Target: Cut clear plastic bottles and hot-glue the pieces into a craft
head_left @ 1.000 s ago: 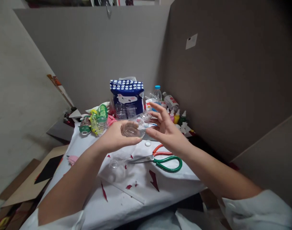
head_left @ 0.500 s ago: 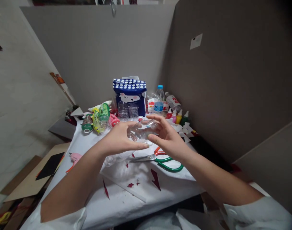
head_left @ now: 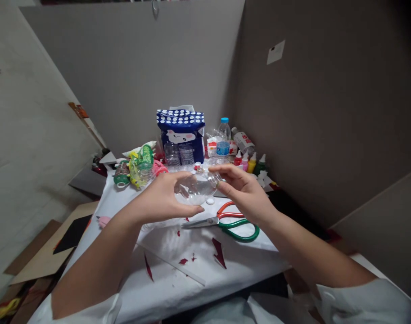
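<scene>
A clear plastic bottle piece (head_left: 196, 189) is held between my hands above the table, lying on its side with the narrow neck end to the right. My left hand (head_left: 163, 197) wraps round the wide end, thumb below it. My right hand (head_left: 246, 191) grips the neck end between thumb and fingers. Beneath my right hand lie large scissors (head_left: 237, 222) with one orange and one green handle, blades pointing left. A white bottle cap (head_left: 210, 201) rests on the table just behind the blades.
The white-covered table (head_left: 225, 288) carries dark red scraps (head_left: 219, 253) and a thin clear strip (head_left: 171, 264). At the back stand a blue package (head_left: 181, 123), a blue-capped bottle (head_left: 223, 137), paint bottles (head_left: 251, 164) and decorated bottles (head_left: 142, 166). A pink glue gun (head_left: 104, 220) lies left.
The bottle piece has turned, so its neck end shows at my right fingers. My right hand has shifted slightly right, and my left fingers lie round the wide end.
</scene>
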{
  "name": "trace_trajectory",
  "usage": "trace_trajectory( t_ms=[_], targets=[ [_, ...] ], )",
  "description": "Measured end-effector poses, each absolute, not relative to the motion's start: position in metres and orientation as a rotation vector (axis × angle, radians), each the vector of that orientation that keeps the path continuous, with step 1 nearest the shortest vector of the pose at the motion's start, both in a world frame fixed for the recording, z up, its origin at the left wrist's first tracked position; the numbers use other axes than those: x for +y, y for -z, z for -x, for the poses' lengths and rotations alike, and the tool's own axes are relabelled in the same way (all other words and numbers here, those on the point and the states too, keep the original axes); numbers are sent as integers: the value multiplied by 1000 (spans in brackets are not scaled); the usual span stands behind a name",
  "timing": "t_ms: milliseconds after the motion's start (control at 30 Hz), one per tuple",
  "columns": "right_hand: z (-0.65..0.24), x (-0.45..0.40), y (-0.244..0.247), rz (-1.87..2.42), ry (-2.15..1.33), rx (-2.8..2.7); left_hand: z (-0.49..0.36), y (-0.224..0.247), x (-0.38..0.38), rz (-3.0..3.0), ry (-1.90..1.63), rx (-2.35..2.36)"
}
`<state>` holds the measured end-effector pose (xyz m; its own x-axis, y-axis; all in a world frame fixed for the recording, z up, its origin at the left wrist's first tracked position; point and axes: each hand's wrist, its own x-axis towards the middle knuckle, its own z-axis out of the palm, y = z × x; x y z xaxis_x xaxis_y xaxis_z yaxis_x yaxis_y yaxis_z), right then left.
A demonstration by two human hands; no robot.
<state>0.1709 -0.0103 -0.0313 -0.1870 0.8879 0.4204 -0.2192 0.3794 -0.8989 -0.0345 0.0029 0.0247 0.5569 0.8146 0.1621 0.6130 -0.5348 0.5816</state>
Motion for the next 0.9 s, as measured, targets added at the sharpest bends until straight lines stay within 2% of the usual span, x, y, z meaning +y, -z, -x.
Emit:
trace_trajectory(
  t_ms=[500, 733, 900],
  targets=[
    [-179, -9, 32, 703, -987, -1465, 41, -24, 1, -2428, -498, 1166],
    [-172, 5, 38, 645, -1381, -1522, 42, -20, 9, -2438, -513, 1284],
    [-148, 11, 39, 583, -1727, -1270, 40, -18, 14, -2503, -500, 1331]
  ],
)
